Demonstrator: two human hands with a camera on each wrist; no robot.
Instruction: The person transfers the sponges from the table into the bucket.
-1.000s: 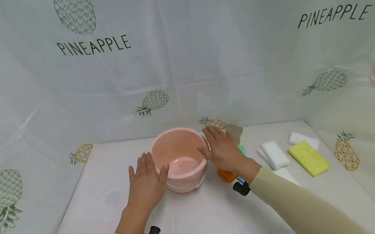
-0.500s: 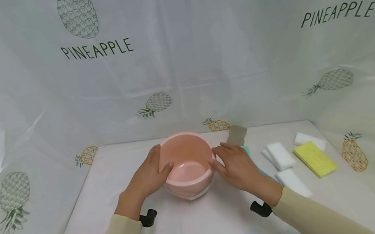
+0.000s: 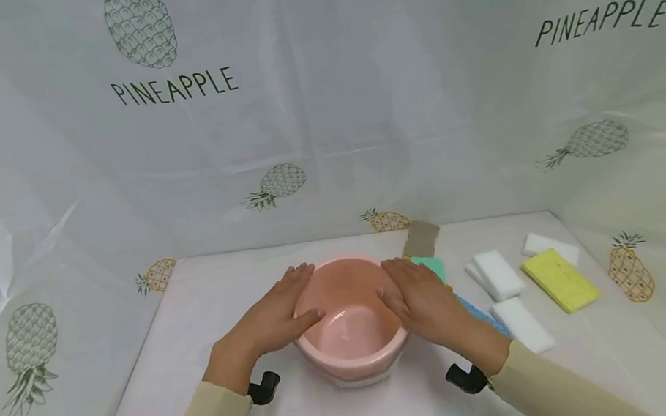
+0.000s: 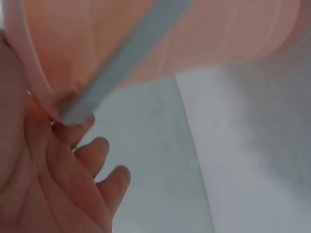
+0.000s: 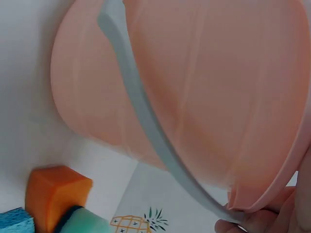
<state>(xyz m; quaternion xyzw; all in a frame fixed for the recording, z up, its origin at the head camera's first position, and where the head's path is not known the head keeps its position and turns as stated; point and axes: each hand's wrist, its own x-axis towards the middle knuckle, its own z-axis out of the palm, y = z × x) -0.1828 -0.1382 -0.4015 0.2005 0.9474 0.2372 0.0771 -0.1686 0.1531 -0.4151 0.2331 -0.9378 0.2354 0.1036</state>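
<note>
A pink plastic bucket (image 3: pixel 359 367) stands on the table in the head view, its mouth facing up. My left hand (image 3: pixel 272 319) grips its left rim, thumb over the edge and fingers along the outside. On the opposite rim my right hand (image 3: pixel 426 299) holds it the same way. The left wrist view shows bent fingers (image 4: pixel 99 150) below the rim beside the grey handle (image 4: pixel 131 53). In the right wrist view the handle (image 5: pixel 150 126) hangs down across the bucket's side, and the fingers touch the rim by its pivot.
Right of the bucket lie a brown piece (image 3: pixel 421 238), a green sponge (image 3: pixel 429 265) and a blue sponge (image 3: pixel 478 312); an orange sponge (image 5: pixel 56 194) shows in the right wrist view. Farther right are several white sponges (image 3: pixel 497 275) and a yellow sponge (image 3: pixel 560 279). Pineapple-print sheeting surrounds the table.
Both hands have come from beside the bucket onto its rim and gripped it. The bucket has moved toward the person and slightly right, away from the back edge; more of the sponges shows.
</note>
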